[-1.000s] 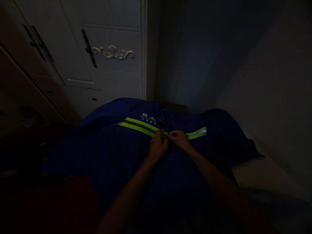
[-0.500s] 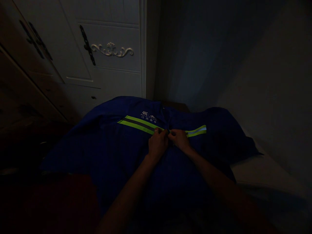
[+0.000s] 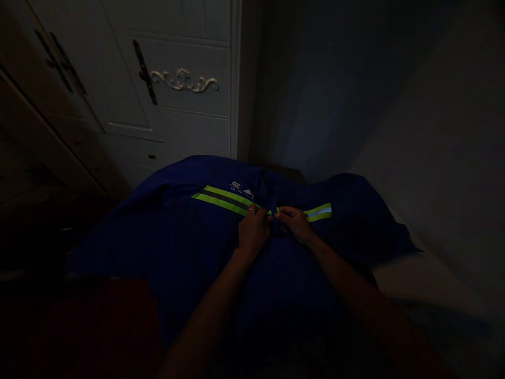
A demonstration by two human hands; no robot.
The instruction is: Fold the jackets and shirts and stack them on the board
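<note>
A dark blue jacket (image 3: 189, 247) lies spread out before me, with a white printed logo and a yellow-green reflective stripe (image 3: 224, 201) across its chest. At the front opening, my left hand (image 3: 253, 229) pinches the left edge of the cloth, beside the end of the stripe. My right hand (image 3: 295, 222) is closed on the opposite edge, a small gap away, thumb and fingers together. Whether a button or a zip sits between the fingertips is too dark to tell.
Behind the jacket stands a white cabinet (image 3: 193, 131) with dark handles and a scroll ornament (image 3: 184, 80). A wall (image 3: 394, 105) rises at the right. Dark red cloth (image 3: 98, 321) lies at the lower left, and a pale surface (image 3: 418, 273) shows under the right sleeve.
My right hand has shifted slightly right, away from the left one. The cloth between them has pulled up into a fold, and the logo is partly creased.
</note>
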